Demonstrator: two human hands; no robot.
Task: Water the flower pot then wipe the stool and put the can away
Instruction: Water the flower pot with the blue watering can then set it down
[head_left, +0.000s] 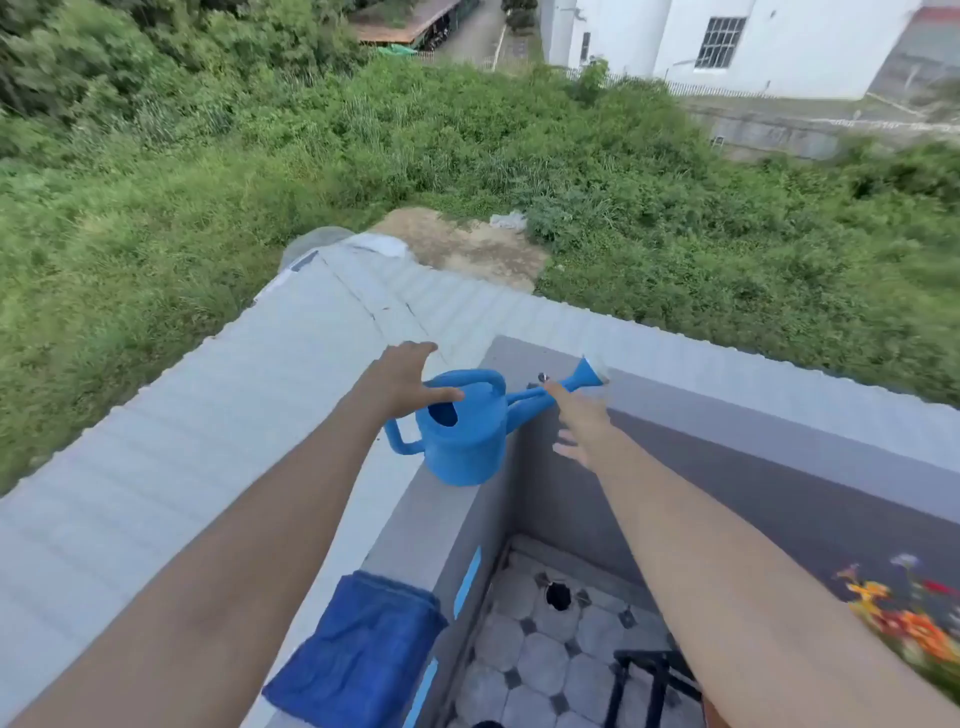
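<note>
A blue plastic watering can (465, 441) stands on the corner of a grey parapet wall (415, 530), spout pointing right. My left hand (402, 382) hovers at its top handle, fingers spread, thumb over the handle. My right hand (582, 421) reaches beside the spout with fingers apart, holding nothing. A folded blue cloth (358, 654) lies on the wall top nearer to me. Orange and red flowers (904, 623) show at the lower right edge; their pot is hidden. The black frame (649, 686) at the bottom may be the stool.
Beyond the wall is a corrugated grey roof (234, 415) and a drop to overgrown grass (675, 234). The balcony floor (540, 660) has patterned tiles with a drain hole (558, 596). Blue tape strips mark the wall's inner face.
</note>
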